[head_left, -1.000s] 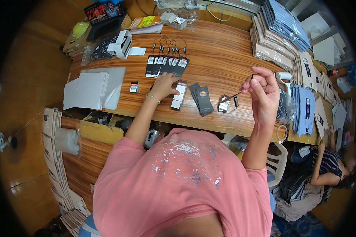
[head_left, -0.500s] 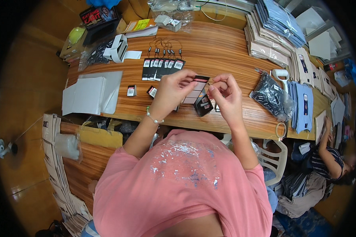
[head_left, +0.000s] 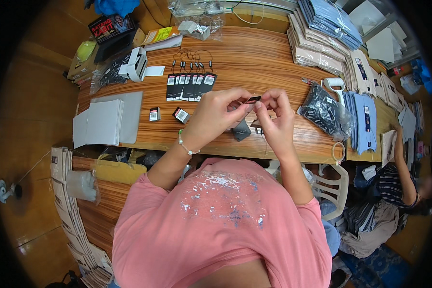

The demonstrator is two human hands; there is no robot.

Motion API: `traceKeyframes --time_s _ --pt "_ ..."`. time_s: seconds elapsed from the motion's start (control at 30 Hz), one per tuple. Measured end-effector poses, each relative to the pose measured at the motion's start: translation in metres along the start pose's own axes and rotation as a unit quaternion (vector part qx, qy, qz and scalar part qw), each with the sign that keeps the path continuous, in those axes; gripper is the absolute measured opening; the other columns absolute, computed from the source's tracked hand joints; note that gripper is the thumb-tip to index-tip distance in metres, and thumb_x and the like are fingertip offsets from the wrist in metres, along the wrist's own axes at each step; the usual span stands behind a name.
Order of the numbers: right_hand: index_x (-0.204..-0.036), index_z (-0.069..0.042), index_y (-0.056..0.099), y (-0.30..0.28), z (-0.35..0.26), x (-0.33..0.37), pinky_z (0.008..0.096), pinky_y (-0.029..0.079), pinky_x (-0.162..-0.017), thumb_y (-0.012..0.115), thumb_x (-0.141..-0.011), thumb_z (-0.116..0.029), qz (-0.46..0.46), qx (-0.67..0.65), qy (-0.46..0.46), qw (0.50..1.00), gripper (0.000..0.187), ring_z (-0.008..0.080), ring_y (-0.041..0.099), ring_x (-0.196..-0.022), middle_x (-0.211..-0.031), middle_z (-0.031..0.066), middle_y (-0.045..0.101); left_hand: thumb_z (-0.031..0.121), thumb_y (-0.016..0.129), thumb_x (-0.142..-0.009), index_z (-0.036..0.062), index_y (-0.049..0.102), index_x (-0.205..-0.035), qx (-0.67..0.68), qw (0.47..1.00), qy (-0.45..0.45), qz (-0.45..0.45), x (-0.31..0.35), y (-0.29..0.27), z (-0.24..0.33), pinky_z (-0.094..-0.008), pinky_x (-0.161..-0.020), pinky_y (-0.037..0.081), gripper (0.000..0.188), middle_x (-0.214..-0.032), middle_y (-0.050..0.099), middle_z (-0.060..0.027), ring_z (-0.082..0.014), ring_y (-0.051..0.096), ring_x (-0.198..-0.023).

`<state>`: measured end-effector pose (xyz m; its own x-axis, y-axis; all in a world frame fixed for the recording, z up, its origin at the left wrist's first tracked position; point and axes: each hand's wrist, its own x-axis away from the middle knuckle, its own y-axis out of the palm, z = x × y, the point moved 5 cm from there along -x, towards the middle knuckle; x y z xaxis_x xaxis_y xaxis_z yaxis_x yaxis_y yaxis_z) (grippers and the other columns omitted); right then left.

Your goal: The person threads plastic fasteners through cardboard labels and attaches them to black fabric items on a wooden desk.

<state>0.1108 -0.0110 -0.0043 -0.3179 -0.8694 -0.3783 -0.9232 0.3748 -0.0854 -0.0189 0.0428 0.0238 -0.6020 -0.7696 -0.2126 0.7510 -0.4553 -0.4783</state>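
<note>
Over the front of the wooden table, my left hand (head_left: 218, 109) pinches a dark hang tag (head_left: 253, 100) between thumb and fingers. My right hand (head_left: 277, 113) is closed at the tag's other end, its thumb and fingertips pressed together there. Whether those fingertips also hold the tag's cord is too small to tell. Just below the hands is another dark tag piece (head_left: 241, 130), partly covered by my left fingers. Two small folded labels with barcodes, one label (head_left: 154, 114) and a second label (head_left: 181, 114), lie left of my left hand. Beyond them sits a row of black hang tags (head_left: 191, 87) with looped cords.
White sheets (head_left: 98, 122) lie at the left. On the right are a plastic bag of black pieces (head_left: 325, 110), a lint roller (head_left: 334, 85), a tape roll (head_left: 339, 151) and folded shirts (head_left: 365, 120). Another person's arm (head_left: 404, 165) reaches in at the far right.
The hang tag, earlier raised with its printed side showing, is now tipped nearly edge-on. My hands have come closer together at it. The view has shifted slightly.
</note>
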Motion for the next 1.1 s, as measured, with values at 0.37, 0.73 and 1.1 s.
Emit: traceKeyframes --time_s 0.37,0.73,1.1 --pt "-0.103 0.001 0.046 -0.007 0.004 -0.006 0.0207 0.044 -0.063 0.052 -0.082 0.003 -0.05 -0.081 0.076 0.992 0.022 0.0083 0.054 -0.068 -0.071 0.0044 0.056 0.007 0.062 -0.071 0.0059 0.062 -0.087 -0.242 0.954 0.179 -0.018 -0.002 0.0 0.033 -0.0315 -0.06 0.047 0.016 -0.079 0.06 -0.0083 -0.0251 0.06 -0.07" --pt "-0.098 0.001 0.051 -0.013 0.006 -0.015 0.0257 0.048 -0.074 0.052 -0.086 -0.007 -0.09 -0.279 0.201 0.935 0.014 0.0145 0.06 -0.079 -0.091 0.011 0.06 0.014 0.06 -0.068 0.0091 0.06 -0.082 -0.321 0.85 0.41 0.078 -0.011 0.0 0.035 -0.0284 -0.069 0.047 0.014 -0.085 0.059 -0.0008 -0.0157 0.059 -0.079" --pt "-0.085 -0.004 0.055 -0.023 0.016 -0.023 0.021 0.036 -0.078 0.056 -0.084 -0.008 0.004 -0.185 0.126 0.975 0.004 0.0099 0.048 -0.083 -0.088 0.0027 0.054 0.01 0.059 -0.069 0.0081 0.06 -0.083 -0.231 0.883 0.41 0.003 -0.018 0.012 0.009 -0.0302 -0.072 0.045 0.014 -0.087 0.061 -0.0016 -0.0167 0.058 -0.084"
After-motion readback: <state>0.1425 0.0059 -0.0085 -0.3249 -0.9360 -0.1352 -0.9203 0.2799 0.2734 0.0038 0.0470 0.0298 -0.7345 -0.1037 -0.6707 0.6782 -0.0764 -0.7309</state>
